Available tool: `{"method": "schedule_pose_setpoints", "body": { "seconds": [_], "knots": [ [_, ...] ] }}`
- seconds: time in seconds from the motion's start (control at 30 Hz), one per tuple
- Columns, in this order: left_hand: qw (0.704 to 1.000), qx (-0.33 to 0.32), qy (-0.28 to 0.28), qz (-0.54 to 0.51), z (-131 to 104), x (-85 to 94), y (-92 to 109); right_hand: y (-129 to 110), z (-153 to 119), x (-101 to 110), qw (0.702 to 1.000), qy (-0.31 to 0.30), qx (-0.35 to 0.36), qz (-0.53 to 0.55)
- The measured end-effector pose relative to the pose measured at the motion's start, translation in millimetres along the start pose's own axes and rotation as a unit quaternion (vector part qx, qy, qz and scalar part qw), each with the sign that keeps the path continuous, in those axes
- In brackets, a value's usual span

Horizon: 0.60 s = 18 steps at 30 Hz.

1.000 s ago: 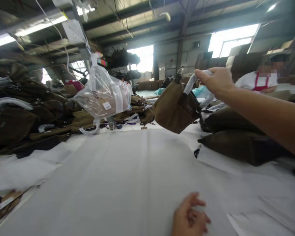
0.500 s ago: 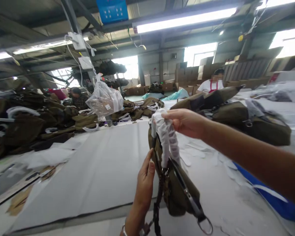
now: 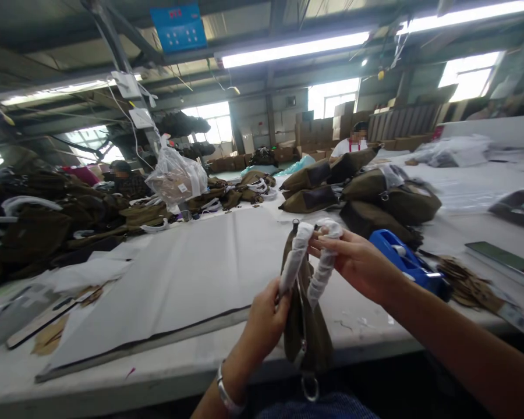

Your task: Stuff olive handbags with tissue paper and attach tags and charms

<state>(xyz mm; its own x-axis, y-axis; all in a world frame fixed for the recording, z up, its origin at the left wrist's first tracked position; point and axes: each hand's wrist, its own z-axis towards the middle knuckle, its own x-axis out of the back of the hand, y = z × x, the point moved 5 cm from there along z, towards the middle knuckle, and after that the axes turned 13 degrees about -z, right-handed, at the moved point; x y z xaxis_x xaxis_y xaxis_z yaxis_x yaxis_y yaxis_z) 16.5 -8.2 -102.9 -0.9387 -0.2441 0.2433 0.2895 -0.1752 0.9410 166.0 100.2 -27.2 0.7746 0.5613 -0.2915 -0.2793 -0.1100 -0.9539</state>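
Observation:
An olive-brown handbag hangs upright between my hands at the table's front edge. Its two handles are wrapped in crinkled white paper, and a zip runs down the middle with a metal ring at the near end. My left hand is closed on the bag's left side by the base of one wrapped handle. The fingers of my right hand are closed around the top of the right wrapped handle. Part of the bag's left side is hidden behind my left hand.
A grey-white sheet covers the table's middle. Filled olive bags lie behind my right hand, near a blue tape dispenser and brown tags. More bags are heaped left. A co-worker is across the table.
The bag has come nearer to me and turned end-on, its handles now apart. My left hand has gone from resting against its side to gripping it. The view has swung right.

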Motion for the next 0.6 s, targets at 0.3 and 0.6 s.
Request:
{"method": "schedule_pose_setpoints", "body": {
  "seconds": [0.3, 0.6],
  "knots": [
    [0.987, -0.049, 0.140, 0.065, 36, 37.0, 11, 34, -108, 62, 0.976, 0.097, -0.012, -0.192],
    [0.965, 0.037, 0.259, -0.021, -6, 27.6, -25, 65, -55, 184, 0.953, 0.299, 0.036, -0.027]
  ]
}}
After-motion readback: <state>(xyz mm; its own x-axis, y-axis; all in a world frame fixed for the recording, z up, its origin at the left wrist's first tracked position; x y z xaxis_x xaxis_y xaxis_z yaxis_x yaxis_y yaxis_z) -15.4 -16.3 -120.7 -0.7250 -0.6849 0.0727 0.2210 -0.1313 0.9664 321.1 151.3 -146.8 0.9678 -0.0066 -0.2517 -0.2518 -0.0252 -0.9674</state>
